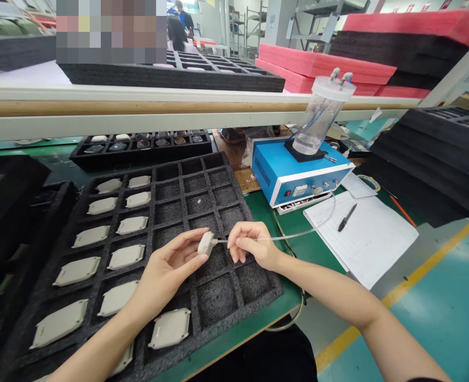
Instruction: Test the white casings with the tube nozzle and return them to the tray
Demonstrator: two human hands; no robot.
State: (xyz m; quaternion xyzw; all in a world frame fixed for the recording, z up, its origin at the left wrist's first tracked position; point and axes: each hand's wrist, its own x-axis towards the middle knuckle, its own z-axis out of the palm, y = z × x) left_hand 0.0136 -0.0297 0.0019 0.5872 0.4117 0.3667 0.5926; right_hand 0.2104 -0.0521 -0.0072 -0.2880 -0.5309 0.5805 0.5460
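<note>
My left hand [165,273] grips a small beige watch-case-like part [205,243] on edge between thumb and fingers, above a black foam tray [237,289]. My right hand [254,245] is closed around a thin clear tube [303,233], just right of the part. The tube's pale tip [215,241] meets the part's side; whether it is inserted I cannot tell. From my right hand the tube curves to the front of a blue box-shaped device [268,172]. Several similar beige cases [127,257] lie in the tray's left compartments, and one case [171,328] sits near its front edge.
A clear cylinder [316,119] with fittings stands on the blue device. To the right lie paper sheets [367,249] and a black pen [347,217]. A shelf edge [139,121] crosses behind, bearing another foam tray [179,77] and pink foam [322,62]. Black foam trays [429,159] are stacked at right.
</note>
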